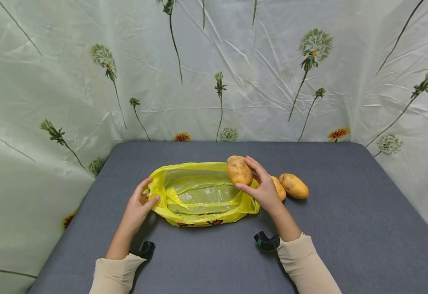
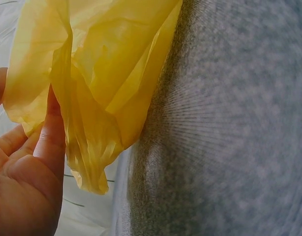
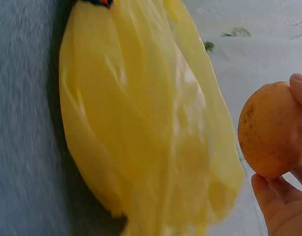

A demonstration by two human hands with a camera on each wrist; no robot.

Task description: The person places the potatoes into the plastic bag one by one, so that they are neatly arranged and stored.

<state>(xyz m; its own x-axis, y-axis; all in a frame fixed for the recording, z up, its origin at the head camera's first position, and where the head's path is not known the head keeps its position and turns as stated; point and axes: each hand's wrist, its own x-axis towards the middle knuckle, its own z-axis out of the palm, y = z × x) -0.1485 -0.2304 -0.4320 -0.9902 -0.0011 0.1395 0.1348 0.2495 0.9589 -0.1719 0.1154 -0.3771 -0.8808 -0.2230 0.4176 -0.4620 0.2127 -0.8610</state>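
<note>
1. Grey table (image 1: 206, 265) filled the bottom of my head feed; from its near side reached two beige sleeves (image 1: 116, 272), with black wrist devices (image 1: 267, 241) by the cuffs.

2. Left of the table's middle, the left hand (image 1: 134, 210) gripped one end of a yellow plastic bag (image 1: 191, 166) between thumb and fingers. The bag's mouth faced up, spread wide. I judged a light outward pull best there, as film that thin could fold inward or tear.

3. At the bag's opposite end, the right hand (image 1: 266, 190) held a potato (image 1: 238, 170) between thumb and fingertips, raised by the rim. I could not tell how much room lay between them. To my mind, the move called for a snug grip, a path over the middle of the mouth, and a low release to spare the film.

4. Toward the table's right edge lay two more potatoes (image 1: 293, 186), close together, the nearer to the bag partly hidden by the right hand.

5. Beyond the table's far edge hung a pale backdrop (image 1: 258, 94) printed with flowers.
</note>
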